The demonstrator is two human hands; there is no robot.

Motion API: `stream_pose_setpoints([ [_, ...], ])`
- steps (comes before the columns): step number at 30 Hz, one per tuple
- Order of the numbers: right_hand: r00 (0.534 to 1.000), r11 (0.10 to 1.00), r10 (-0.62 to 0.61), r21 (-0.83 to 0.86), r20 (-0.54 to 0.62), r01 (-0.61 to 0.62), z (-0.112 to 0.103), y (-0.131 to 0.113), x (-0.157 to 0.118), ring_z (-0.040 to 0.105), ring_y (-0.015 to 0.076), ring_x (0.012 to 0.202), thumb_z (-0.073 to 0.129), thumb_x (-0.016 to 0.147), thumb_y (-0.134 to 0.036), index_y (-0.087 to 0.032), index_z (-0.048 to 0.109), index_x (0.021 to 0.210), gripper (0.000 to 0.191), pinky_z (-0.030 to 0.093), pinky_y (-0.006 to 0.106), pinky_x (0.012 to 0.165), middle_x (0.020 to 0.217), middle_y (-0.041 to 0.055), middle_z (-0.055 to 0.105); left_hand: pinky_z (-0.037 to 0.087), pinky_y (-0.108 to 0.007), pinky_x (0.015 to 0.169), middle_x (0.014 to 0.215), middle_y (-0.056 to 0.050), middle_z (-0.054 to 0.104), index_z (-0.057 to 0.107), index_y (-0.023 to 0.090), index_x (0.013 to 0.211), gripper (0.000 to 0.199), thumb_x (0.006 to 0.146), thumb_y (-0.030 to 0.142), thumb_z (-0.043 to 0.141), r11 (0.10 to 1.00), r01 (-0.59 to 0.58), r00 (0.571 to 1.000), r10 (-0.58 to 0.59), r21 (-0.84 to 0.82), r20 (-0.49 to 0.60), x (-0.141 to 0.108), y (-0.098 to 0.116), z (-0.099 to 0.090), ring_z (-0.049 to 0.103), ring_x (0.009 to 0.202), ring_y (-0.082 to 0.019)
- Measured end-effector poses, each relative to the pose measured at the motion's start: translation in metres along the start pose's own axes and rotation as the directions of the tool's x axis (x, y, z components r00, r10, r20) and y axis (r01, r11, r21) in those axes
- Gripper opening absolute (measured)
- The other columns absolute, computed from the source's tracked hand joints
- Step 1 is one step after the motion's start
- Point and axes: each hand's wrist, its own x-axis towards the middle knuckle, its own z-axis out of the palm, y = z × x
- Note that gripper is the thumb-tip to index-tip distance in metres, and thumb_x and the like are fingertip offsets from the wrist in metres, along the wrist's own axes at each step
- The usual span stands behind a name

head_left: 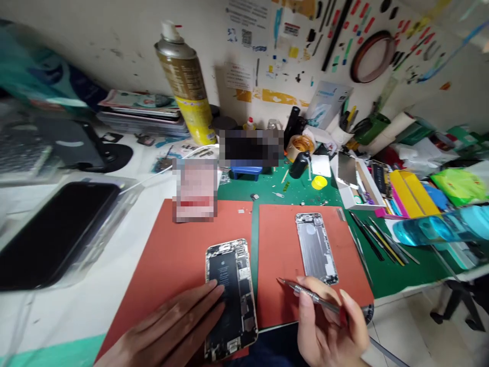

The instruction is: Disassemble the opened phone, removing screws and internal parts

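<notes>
An opened phone [225, 290], with its black battery and circuit parts showing, lies near the front edge of the left red mat. My left hand [179, 318] rests its outstretched fingers on the battery and the phone's left side. Over the right red mat, my right hand [328, 321] holds a thin metal screwdriver-like tool [315, 297] between thumb and fingers, its tip pointing left. Just beyond that hand lies a silver phone housing [316, 247], which holds no battery.
A large black device [61, 229] lies at the left. Behind the mats stand a spray can [187, 86] and a blue stand [246, 171]. Tweezers and pen-like tools [385, 242], a white box [361, 191] and a blue bottle [439, 227] are at the right.
</notes>
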Motion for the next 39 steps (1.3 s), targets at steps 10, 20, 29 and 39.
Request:
stream_pose_setpoints([
  [10, 0.876, 0.925, 0.379, 0.125, -0.3, -0.358, 0.023, -0.037, -0.008, 0.08, 0.0288, 0.1, 0.084, 0.087, -0.016, -0.027, 0.058, 0.138, 0.059, 0.07, 0.035, 0.074, 0.115, 0.0089, 0.077, 0.048, -0.035, 0.117, 0.143, -0.009, 0.069, 0.063, 0.017, 0.145, 0.069, 0.092, 0.061, 0.071, 0.992, 0.085, 0.995, -0.081, -0.093, 0.05, 0.001, 0.01, -0.01, 0.066, 0.132, -0.028],
  [20, 0.991, 0.999, -0.037, -0.037, -0.132, 0.032, 0.016, -0.029, 0.018, 0.079, 0.0205, 0.074, 0.083, 0.086, -0.013, -0.015, 0.066, 0.113, 0.032, 0.068, 0.027, 0.066, 0.089, 0.0057, 0.078, 0.042, -0.037, 0.12, 0.143, -0.003, 0.07, 0.072, 0.017, 0.129, 0.051, 0.102, 0.058, 0.058, 0.995, 0.101, 0.995, -0.101, 0.019, -0.012, 0.001, 0.016, -0.005, 0.062, 0.133, -0.023],
  [29, 0.997, 0.995, -0.081, -0.062, -0.019, 0.079, 0.01, -0.029, 0.032, 0.078, 0.0204, 0.068, 0.084, 0.086, -0.014, -0.015, 0.068, 0.1, 0.021, 0.067, 0.027, 0.066, 0.081, 0.007, 0.079, 0.037, -0.035, 0.125, 0.143, -0.002, 0.07, 0.071, 0.019, 0.126, 0.055, 0.094, 0.064, 0.067, 0.989, 0.145, 0.988, -0.144, 0.003, -0.059, -0.004, 0.02, 0.004, 0.061, 0.135, -0.021],
  [39, 0.917, 0.9, -0.383, -0.18, 0.112, 0.398, 0.0, -0.019, 0.048, 0.077, 0.016, 0.07, 0.085, 0.083, -0.006, -0.009, 0.06, 0.129, 0.052, 0.065, 0.024, 0.072, 0.091, 0.0057, 0.078, 0.045, -0.038, 0.118, 0.14, -0.003, 0.071, 0.071, 0.018, 0.125, 0.047, 0.104, 0.057, 0.055, 0.993, 0.114, 0.991, -0.114, -0.008, -0.076, -0.002, 0.018, 0.001, 0.063, 0.132, -0.022],
])
